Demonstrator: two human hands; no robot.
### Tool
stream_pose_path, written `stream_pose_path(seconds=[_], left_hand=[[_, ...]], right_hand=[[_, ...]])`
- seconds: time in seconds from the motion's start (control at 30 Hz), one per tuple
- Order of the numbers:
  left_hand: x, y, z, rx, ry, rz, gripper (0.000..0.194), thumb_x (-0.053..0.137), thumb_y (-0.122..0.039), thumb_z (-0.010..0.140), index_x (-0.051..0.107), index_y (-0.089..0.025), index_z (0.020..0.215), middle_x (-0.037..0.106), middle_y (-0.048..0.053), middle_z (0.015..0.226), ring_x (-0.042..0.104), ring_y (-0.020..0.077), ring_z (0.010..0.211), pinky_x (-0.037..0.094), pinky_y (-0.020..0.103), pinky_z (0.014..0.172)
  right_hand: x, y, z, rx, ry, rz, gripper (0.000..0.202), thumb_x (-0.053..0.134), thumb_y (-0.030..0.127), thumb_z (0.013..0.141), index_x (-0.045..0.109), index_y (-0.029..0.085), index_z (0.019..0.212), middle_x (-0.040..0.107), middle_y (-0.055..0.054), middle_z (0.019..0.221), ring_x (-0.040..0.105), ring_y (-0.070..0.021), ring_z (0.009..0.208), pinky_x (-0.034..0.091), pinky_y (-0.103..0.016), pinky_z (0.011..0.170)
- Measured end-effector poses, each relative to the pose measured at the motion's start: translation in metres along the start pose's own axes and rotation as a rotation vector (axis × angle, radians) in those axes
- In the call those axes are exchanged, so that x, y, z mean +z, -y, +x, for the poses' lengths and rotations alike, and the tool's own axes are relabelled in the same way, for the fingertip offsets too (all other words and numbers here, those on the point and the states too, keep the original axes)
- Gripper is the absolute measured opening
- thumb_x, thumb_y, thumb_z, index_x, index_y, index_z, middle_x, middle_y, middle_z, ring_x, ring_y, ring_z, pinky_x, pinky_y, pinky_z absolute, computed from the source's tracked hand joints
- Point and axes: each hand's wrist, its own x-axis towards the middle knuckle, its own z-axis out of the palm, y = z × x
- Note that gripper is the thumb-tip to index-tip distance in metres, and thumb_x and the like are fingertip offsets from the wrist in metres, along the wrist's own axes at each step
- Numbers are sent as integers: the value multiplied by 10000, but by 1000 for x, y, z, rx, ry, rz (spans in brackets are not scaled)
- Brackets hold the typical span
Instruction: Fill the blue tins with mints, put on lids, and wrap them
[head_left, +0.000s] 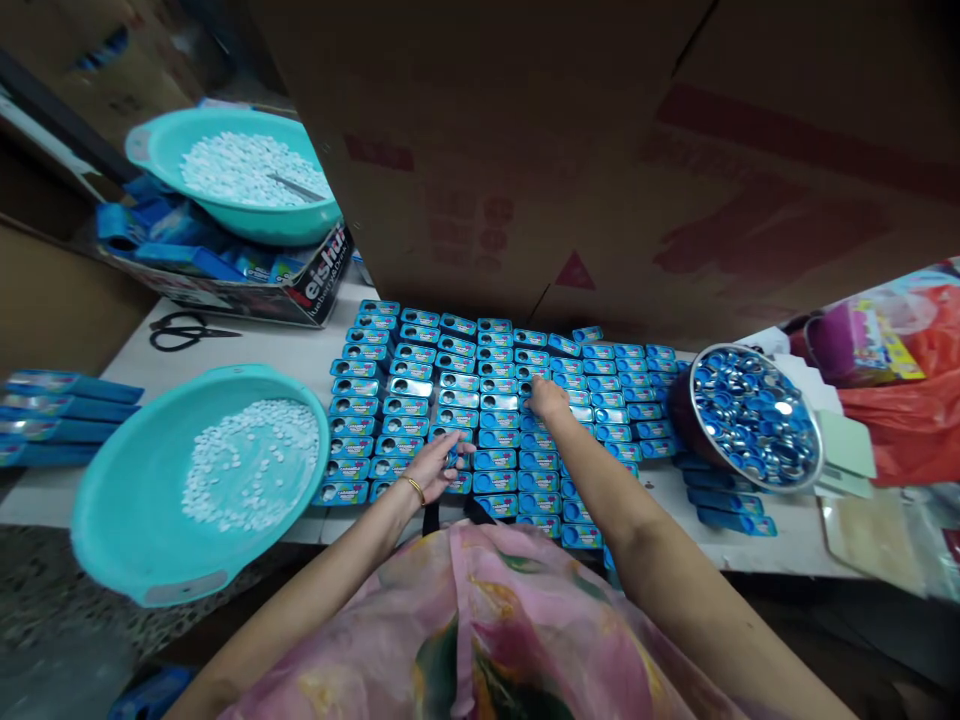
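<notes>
Rows of small blue printed boxes stand tightly packed in front of me, several with a dark round hole in the top and others with a blue round cap in it. Over the left-middle rows, my left hand is half curled around small blue-and-silver caps. The fingertips of my right hand are pressed together on top of a box in the middle rows; what they hold, if anything, is hidden. A metal bowl full of blue-and-silver caps sits to the right.
At left stands a turquoise basin with white pellets. Behind it are black scissors and a carton bearing a second turquoise basin. A large cardboard box walls off the back. Red plastic bags lie far right.
</notes>
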Motion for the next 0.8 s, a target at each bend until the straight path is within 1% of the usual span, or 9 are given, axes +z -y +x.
stream_pose_path(seconds=[0.17, 0.27, 0.3, 0.37, 0.43, 0.5, 0.6, 0.67, 0.8], left_hand=[[8, -6, -2, 10, 18, -8, 318, 598, -393, 709, 540, -177, 935, 586, 51, 808, 475, 34, 495, 248, 99, 336], [9, -8, -3, 14, 41, 11, 347, 577, -440, 711, 545, -175, 932, 564, 31, 767, 461, 27, 480, 236, 99, 335], [8, -7, -3, 10, 47, 26, 356, 571, -453, 711, 545, -173, 930, 563, 30, 768, 456, 24, 472, 229, 100, 332], [7, -4, -2, -4, 57, 64, 366, 569, -468, 705, 543, -171, 917, 563, 27, 761, 441, 18, 449, 208, 101, 323], [7, 2, 0, -27, 74, 94, 362, 577, -475, 694, 536, -172, 889, 546, 8, 705, 431, 18, 427, 177, 101, 313], [8, 6, 1, -70, 117, 119, 358, 574, -485, 690, 532, -164, 842, 521, -6, 646, 434, 26, 420, 158, 100, 310], [7, 8, 3, -130, 157, 147, 376, 549, -499, 703, 544, -138, 808, 550, 31, 672, 439, 32, 431, 170, 100, 313], [4, 4, 4, -144, 131, 119, 380, 549, -489, 708, 560, -131, 836, 578, 61, 727, 423, 27, 431, 183, 103, 312], [-4, -5, 3, -124, 59, 29, 367, 586, -432, 704, 577, -131, 915, 589, 67, 757, 427, 31, 450, 209, 105, 311]], right_hand=[[-3, -2, 1, 22, 8, 28, 494, 692, 311, 630, 512, 189, 1074, 571, -114, 1048, 541, -233, 957, 402, -285, 739], [2, -1, -19, -43, -129, 154, 370, 649, 306, 682, 545, 203, 1022, 566, -88, 1033, 546, -211, 917, 402, -284, 726], [7, 2, -31, -115, -201, 233, 325, 614, 315, 718, 550, 210, 1020, 558, -79, 1039, 543, -195, 909, 401, -278, 729], [19, 15, -58, -369, -289, 415, 286, 559, 346, 764, 558, 226, 1023, 549, -59, 1035, 531, -164, 900, 397, -260, 739], [32, 31, -84, -671, -237, 561, 266, 570, 376, 751, 593, 229, 971, 566, -40, 973, 524, -146, 882, 393, -245, 748], [42, 44, -101, -818, -161, 636, 219, 596, 382, 727, 629, 218, 868, 582, -23, 875, 526, -136, 836, 391, -237, 737], [47, 47, -100, -738, -101, 696, 180, 613, 367, 713, 639, 196, 766, 588, -3, 760, 530, -117, 729, 392, -216, 666], [42, 41, -85, -617, -64, 719, 170, 614, 349, 711, 637, 184, 750, 592, 7, 708, 532, -108, 670, 389, -202, 616], [19, 34, -45, -375, -69, 642, 107, 602, 274, 716, 642, 176, 732, 604, 12, 647, 545, -108, 631, 385, -199, 592]])
